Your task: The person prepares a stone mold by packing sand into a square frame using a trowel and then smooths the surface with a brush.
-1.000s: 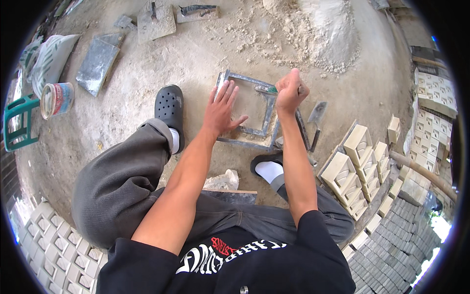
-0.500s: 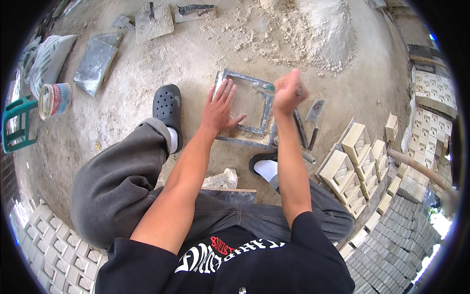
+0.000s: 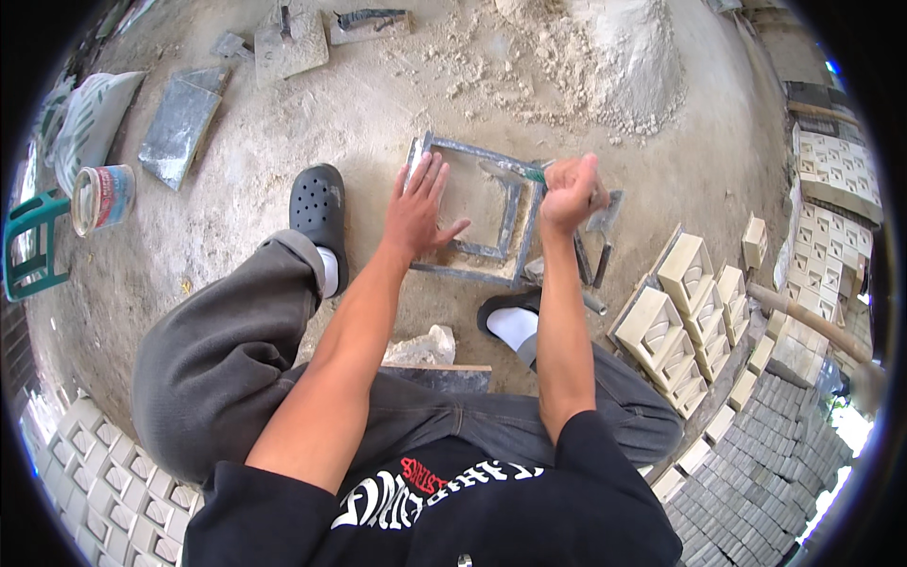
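Currently, a grey frame (image 3: 468, 275) lies on ground (image 3: 255, 142)

In the head view, the left hand (image 3: 414, 210) rests spread on the frame's left side; the right hand (image 3: 573, 194) clenches a partly green tool (image 3: 536, 175) near the frame's far right corner.

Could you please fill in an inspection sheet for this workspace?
Surface: dusty ground, with a pale powder heap toward the top.
Job's things: grey frame lying flat; slim tool with a green part, over its upper right corner.
Clutter: trowel right of the frame; bucket and green stool at far left.
Left grip: bare hand, open, palm down at the frame's left side.
Right grip: bare hand, closed around the slim tool.
Cables: nothing seen.
Surroundings: pale hollow blocks at right; grey stacked pieces at lower right.
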{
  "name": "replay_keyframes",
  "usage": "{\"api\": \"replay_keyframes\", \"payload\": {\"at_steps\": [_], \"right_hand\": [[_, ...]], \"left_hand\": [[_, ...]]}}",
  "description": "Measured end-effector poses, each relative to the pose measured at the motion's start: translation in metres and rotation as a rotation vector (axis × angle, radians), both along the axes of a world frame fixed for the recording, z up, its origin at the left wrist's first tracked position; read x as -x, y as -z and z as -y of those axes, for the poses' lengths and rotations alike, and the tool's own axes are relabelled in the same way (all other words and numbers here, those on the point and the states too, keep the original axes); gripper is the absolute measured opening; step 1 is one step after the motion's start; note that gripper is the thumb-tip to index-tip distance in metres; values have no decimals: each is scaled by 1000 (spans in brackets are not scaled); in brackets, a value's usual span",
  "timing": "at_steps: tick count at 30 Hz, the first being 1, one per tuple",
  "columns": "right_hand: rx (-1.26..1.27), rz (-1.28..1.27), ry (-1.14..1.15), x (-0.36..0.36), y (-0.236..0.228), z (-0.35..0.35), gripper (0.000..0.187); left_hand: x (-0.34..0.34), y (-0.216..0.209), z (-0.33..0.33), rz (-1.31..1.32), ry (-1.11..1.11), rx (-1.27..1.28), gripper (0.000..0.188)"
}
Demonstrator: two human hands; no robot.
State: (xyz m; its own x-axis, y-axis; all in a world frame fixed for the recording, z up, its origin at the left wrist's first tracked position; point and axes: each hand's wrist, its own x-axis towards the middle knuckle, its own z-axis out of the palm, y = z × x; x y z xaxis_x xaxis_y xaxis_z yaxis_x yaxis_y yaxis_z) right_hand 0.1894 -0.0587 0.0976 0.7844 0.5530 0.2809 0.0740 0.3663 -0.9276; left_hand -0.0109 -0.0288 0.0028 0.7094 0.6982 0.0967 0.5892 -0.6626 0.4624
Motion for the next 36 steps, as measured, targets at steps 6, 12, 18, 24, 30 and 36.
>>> {"api": "replay_keyframes", "payload": {"at_steps": [6,12,18,24,30,36], "right_hand": [[188,18,144,-14,0,-3,53],[188,84,170,-16,-10,4,53],[206,8,14,-17,1,19,53],[331,46,-404,-39,-23,14,55],[113,-90,16,-32,-51,24,58],[161,-125,241,-16,-56,29,52]], "left_hand": [[-2,0,2,-31,12,17,94],[2,2,-1,-33,-12,-22,92],[-3,-4,-1,-20,18,-12,91],[-5,1,1,-22,1,-28,93],[-4,-2,1,-53,11,-27,93],[-3,-3,1,-51,3,-11,93]]}}
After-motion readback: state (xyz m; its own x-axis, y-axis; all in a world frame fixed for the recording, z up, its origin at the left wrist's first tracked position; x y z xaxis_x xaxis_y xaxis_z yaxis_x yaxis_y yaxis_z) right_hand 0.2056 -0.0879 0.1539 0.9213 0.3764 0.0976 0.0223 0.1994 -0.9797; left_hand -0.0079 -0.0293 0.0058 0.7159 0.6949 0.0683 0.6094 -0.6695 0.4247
